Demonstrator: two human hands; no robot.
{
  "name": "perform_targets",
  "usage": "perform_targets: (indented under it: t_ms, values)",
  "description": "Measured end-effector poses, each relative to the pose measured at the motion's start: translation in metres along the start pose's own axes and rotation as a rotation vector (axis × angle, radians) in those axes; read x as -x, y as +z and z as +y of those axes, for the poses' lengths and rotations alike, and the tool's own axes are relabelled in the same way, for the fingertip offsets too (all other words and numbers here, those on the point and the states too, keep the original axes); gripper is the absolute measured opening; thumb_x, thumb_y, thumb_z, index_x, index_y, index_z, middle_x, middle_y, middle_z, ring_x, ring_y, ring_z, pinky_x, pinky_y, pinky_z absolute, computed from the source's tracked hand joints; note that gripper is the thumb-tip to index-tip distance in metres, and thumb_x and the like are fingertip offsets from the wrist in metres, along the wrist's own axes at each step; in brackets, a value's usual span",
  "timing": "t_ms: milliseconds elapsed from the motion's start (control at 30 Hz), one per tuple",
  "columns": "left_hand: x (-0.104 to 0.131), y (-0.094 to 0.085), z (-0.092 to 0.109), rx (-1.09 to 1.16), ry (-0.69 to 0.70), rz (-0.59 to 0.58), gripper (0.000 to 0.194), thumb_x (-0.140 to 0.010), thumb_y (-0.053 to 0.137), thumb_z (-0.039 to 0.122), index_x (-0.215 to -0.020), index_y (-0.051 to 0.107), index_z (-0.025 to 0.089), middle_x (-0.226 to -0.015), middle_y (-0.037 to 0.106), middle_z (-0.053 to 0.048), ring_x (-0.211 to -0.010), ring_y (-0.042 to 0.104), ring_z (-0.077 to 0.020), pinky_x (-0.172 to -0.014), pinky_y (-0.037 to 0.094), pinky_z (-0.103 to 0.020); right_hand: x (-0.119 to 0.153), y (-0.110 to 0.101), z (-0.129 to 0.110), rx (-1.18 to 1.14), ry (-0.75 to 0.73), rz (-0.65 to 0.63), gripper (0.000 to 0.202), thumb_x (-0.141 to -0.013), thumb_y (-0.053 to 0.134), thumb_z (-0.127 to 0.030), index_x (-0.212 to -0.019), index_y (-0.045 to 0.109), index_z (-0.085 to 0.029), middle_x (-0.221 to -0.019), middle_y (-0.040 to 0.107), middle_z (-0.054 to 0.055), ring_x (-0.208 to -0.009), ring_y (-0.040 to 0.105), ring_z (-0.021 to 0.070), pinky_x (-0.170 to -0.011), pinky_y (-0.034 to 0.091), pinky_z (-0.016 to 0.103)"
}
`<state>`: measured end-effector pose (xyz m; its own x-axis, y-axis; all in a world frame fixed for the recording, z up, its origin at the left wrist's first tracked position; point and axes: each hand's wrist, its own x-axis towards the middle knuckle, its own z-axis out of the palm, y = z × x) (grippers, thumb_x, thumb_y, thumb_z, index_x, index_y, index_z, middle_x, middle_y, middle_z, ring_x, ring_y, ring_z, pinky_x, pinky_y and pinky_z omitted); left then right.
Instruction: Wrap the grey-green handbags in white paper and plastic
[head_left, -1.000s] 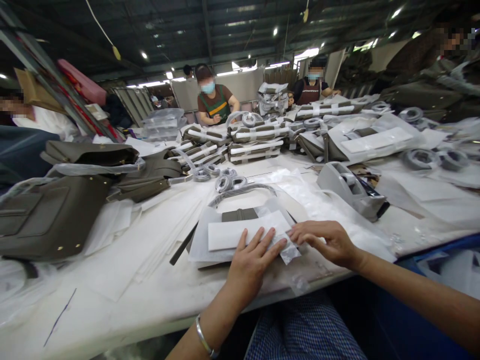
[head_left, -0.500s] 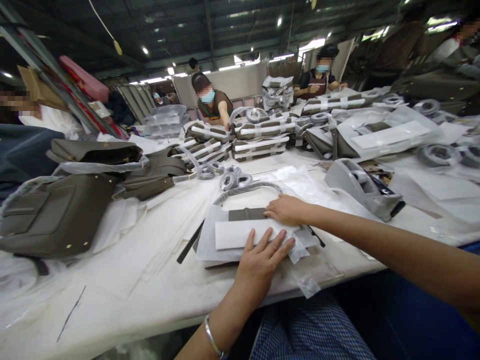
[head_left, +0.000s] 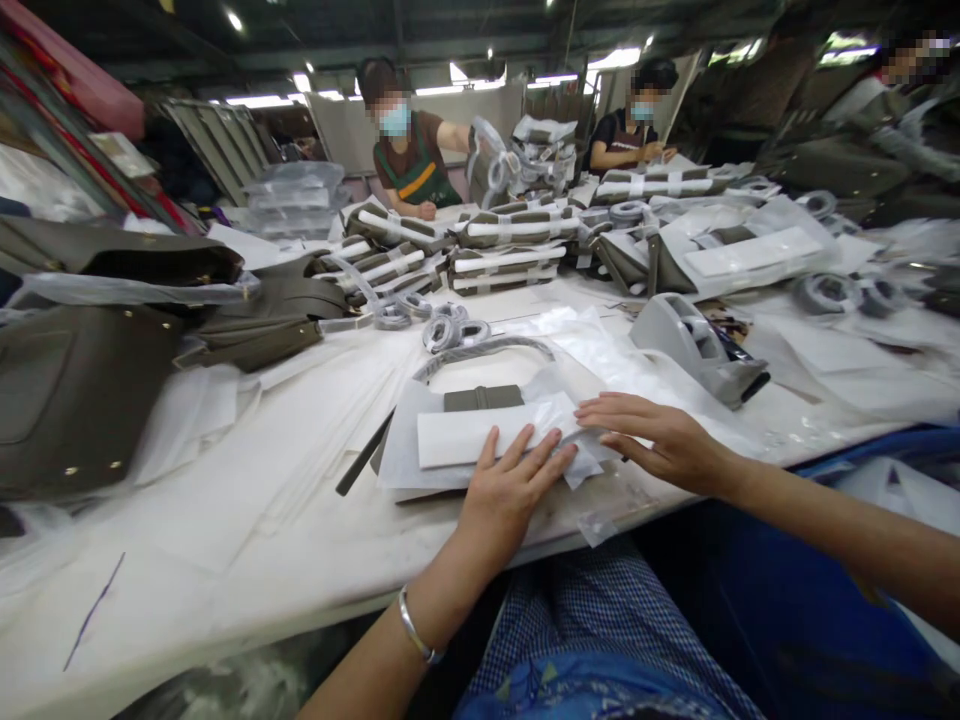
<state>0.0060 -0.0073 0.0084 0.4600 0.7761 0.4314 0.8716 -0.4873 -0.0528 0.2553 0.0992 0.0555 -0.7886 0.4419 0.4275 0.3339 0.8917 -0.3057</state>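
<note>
Wrapped bag lies flat on the white table near its front edge, under the open left hand, whose spread fingers press on the white pad, while the right hand, partly open with fingers extended together, touches the wrapping at the right end. Its long axis runs left to right, the handle arching away from the person toward grey coils; a tape dispenser stands farther right.

Left hand palm down, fingers spread, forearm angled in from below. Right hand just beside, fingers extended, thumb apart, wrist roughly straight.
</note>
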Motion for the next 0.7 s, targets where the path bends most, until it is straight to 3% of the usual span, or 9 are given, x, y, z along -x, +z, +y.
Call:
perform_targets:
  t_ms: [67,200,267,400,500,700]
  values:
    - [0.0,0.0,0.0,0.031,-0.005,-0.012,0.053,-0.102,0.038,0.024,-0.152,0.029,0.035,-0.158,0.033,0.007,-0.145,0.034,-0.0224,-0.119,0.028,-0.055,0.036,-0.001,-0.016,0.044,-0.084,0.053,0.039,-0.094,0.062,-0.028,-0.132,0.061,-0.023,-0.13,0.067,0.008,-0.126,0.059,0.0217,-0.114,0.042,0.042]
    - [0.0,-0.001,0.0,0.071,-0.011,-0.031,0.055,-0.101,0.038,0.02,-0.153,0.028,0.035,-0.158,0.033,0.007,-0.146,0.033,-0.0225,-0.121,0.023,-0.055,0.074,0.022,-0.033,0.16,-0.212,-0.109,0.054,-0.091,0.066,-0.034,-0.141,0.053,-0.017,-0.133,0.064,0.011,-0.131,0.054,0.0238,-0.115,0.042,0.045]
    - [0.0,-0.002,0.0,0.075,-0.012,-0.032,0.056,-0.1,0.039,0.019,-0.153,0.029,0.034,-0.158,0.034,0.006,-0.145,0.034,-0.0228,-0.122,0.021,-0.055,0.074,0.038,-0.033,0.201,-0.228,-0.123,0.049,-0.095,0.06,-0.026,-0.142,0.051,-0.016,-0.136,0.062,0.011,-0.132,0.053,0.0227,-0.114,0.042,0.045]
    - [-0.001,-0.004,0.0,0.064,-0.009,-0.049,0.059,-0.098,0.041,0.016,-0.153,0.028,0.034,-0.158,0.033,0.005,-0.146,0.033,-0.0234,-0.121,0.021,-0.055,0.06,0.06,-0.033,0.156,-0.238,0.038,0.036,-0.097,0.05,-0.014,-0.131,0.062,-0.018,-0.127,0.069,0.009,-0.124,0.06,0.0206,-0.106,0.052,0.04]
    - [-0.001,-0.005,0.0,0.05,-0.012,-0.064,0.061,-0.098,0.041,0.016,-0.154,0.026,0.035,-0.159,0.032,0.005,-0.146,0.032,-0.0231,-0.121,0.022,-0.055,0.06,0.065,-0.047,0.078,-0.194,0.116,0.03,-0.096,0.051,-0.013,-0.121,0.067,-0.018,-0.117,0.073,0.008,-0.114,0.067,0.0189,-0.098,0.057,0.037]
    - [-0.001,-0.007,0.003,0.027,-0.024,-0.071,0.061,-0.098,0.039,0.013,-0.154,0.026,0.034,-0.158,0.033,0.005,-0.146,0.032,-0.0227,-0.12,0.024,-0.057,0.08,0.07,-0.074,0.042,-0.187,0.146,0.029,-0.094,0.051,-0.009,-0.117,0.068,-0.015,-0.114,0.074,0.009,-0.107,0.07,0.0186,-0.093,0.058,0.035]
